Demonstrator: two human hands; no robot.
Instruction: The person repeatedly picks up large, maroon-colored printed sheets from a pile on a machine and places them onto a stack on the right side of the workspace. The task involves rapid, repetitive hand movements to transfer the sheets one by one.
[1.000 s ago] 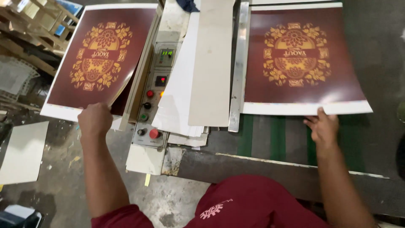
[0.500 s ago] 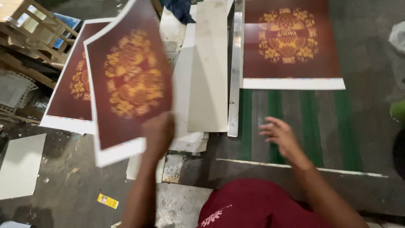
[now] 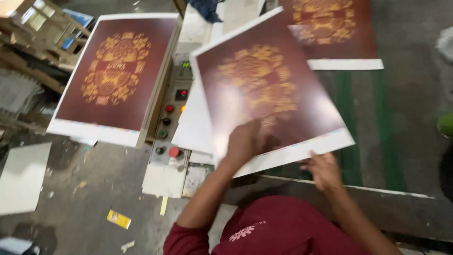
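Observation:
A dark red printed sheet (image 3: 273,89) with a gold ornament and a white lower margin hangs tilted in the air above the machine. My left hand (image 3: 243,141) grips it from the front near its lower edge. My right hand (image 3: 323,170) touches the white margin from below at the sheet's lower right. A stack of the same sheets (image 3: 115,75) lies on the left. Another such sheet (image 3: 335,28) lies on the green conveyor belt (image 3: 363,123) at the upper right, partly covered by the lifted sheet.
A grey control panel (image 3: 172,118) with red and green buttons stands between the stack and the belt. White boards (image 3: 196,123) lie beside it. Wooden pallets (image 3: 33,33) stand far left. A white panel (image 3: 21,177) and scraps lie on the floor.
My left hand lifted a sheet off the left stack and carried it right, toward the belt. My right hand left the sheet on the belt and came to the lifted sheet's lower edge.

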